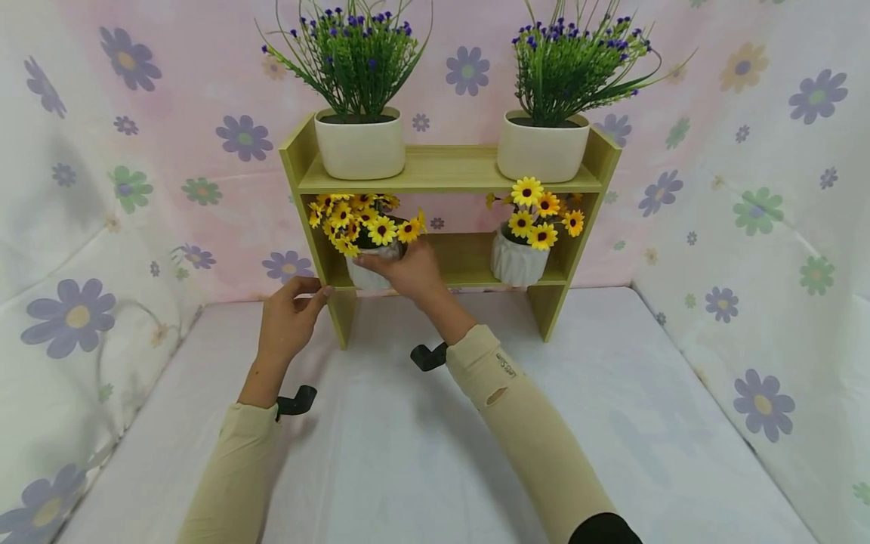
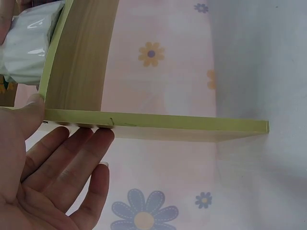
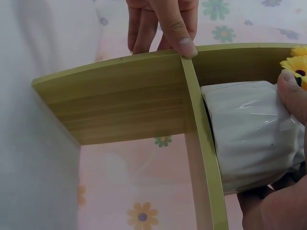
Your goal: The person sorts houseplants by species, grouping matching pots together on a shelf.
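My right hand [image 1: 414, 270] grips a white ridged flowerpot [image 1: 365, 273] of yellow artificial flowers [image 1: 350, 221] at the left end of the lower board. In the right wrist view the thumb and fingers lie around opposite sides of this pot [image 3: 252, 134], whose base is at the board's front edge. My left hand [image 1: 288, 317] holds the left side panel of the light wooden shelf [image 1: 448, 168], where the lower board meets it. As the left wrist view shows, its thumb is at the corner while the fingers [image 2: 76, 153] touch the panel's outer face.
A second white pot [image 1: 519, 259] with yellow flowers stands at the lower board's right end. Two cream planters [image 1: 360, 149] with purple-flowered grass stand on the top board. The shelf rests on a white-covered table [image 1: 381, 453], before a flower-print backdrop [image 1: 211, 136].
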The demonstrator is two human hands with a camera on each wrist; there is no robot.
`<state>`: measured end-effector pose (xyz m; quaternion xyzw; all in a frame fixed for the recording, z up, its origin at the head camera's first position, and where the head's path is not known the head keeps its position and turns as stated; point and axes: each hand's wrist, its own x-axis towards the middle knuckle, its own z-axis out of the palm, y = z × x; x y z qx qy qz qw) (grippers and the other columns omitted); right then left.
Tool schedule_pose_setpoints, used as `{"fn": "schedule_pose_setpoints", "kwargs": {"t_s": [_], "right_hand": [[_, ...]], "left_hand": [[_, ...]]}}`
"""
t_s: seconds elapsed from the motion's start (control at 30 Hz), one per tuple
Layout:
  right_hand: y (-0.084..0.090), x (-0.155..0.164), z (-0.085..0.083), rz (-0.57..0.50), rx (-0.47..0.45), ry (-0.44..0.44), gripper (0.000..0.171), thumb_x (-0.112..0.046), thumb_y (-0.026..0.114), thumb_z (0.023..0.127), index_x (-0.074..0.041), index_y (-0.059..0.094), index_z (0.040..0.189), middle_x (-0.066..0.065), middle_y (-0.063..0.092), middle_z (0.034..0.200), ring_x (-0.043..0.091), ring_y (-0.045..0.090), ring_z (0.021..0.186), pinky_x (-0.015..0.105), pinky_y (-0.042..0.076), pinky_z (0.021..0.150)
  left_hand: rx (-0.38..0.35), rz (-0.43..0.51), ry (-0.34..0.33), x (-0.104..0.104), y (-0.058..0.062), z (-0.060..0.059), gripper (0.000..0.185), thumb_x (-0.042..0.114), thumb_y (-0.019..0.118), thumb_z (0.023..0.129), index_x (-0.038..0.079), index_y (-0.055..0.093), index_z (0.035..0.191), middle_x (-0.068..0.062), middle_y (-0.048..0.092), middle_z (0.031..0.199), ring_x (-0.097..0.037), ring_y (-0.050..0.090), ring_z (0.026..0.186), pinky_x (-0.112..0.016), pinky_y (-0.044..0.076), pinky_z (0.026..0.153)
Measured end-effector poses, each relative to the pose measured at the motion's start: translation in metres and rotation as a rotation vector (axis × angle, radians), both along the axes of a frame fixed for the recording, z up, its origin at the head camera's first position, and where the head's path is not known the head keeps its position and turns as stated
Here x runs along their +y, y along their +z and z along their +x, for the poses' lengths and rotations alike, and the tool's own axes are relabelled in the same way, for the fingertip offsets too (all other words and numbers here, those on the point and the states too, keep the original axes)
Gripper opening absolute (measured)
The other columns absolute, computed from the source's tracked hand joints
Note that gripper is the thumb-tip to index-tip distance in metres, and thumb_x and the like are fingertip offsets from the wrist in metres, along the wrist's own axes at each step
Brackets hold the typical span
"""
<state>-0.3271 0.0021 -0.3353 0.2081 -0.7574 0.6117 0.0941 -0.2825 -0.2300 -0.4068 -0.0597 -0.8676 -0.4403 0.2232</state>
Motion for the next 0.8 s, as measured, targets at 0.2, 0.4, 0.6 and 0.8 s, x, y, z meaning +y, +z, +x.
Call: {"fn": "schedule_pose_setpoints", "kwargs": {"t_s": [0.2, 0.4, 0.6, 0.8], "right_hand": [[-0.001, -0.003, -0.003, -0.021, 0.005, 0.012, 0.080, -0.028, 0.093, 0.084, -0.024, 0.049, 0.151, -0.014, 0.058, 0.145, 0.002, 0.050, 0.138, 0.029, 0.039, 0.121], [-0.003, -0.004, -0.006, -0.017, 0.064, 0.027, 0.081, -0.024, 0.092, 0.086, -0.021, 0.047, 0.153, -0.010, 0.056, 0.148, 0.002, 0.049, 0.139, 0.027, 0.037, 0.122], [-0.008, -0.003, -0.006, -0.005, 0.087, 0.008, 0.081, -0.027, 0.092, 0.086, -0.018, 0.047, 0.153, -0.005, 0.056, 0.150, 0.007, 0.050, 0.141, 0.031, 0.040, 0.121], [-0.012, 0.002, -0.003, -0.026, 0.006, 0.017, 0.070, -0.032, 0.089, 0.089, -0.021, 0.054, 0.147, -0.006, 0.062, 0.143, 0.010, 0.056, 0.136, 0.035, 0.049, 0.115]], "left_hand": [[-0.009, 0.004, 0.000, 0.000, 0.001, 0.001, 0.041, 0.037, 0.066, 0.107, 0.001, 0.069, 0.126, -0.016, 0.073, 0.126, -0.035, 0.077, 0.108, -0.055, 0.062, 0.091], [-0.008, 0.009, -0.006, -0.001, 0.001, 0.000, 0.041, 0.036, 0.067, 0.107, 0.001, 0.068, 0.127, -0.017, 0.073, 0.127, -0.037, 0.076, 0.109, -0.056, 0.062, 0.091], [-0.005, 0.012, -0.008, -0.001, -0.001, 0.000, 0.041, 0.037, 0.067, 0.106, 0.001, 0.069, 0.127, -0.016, 0.073, 0.127, -0.035, 0.077, 0.108, -0.056, 0.062, 0.092], [-0.005, 0.010, -0.005, -0.001, -0.001, -0.001, 0.040, 0.036, 0.067, 0.106, 0.001, 0.068, 0.126, -0.016, 0.073, 0.127, -0.035, 0.077, 0.108, -0.056, 0.062, 0.092]]}}
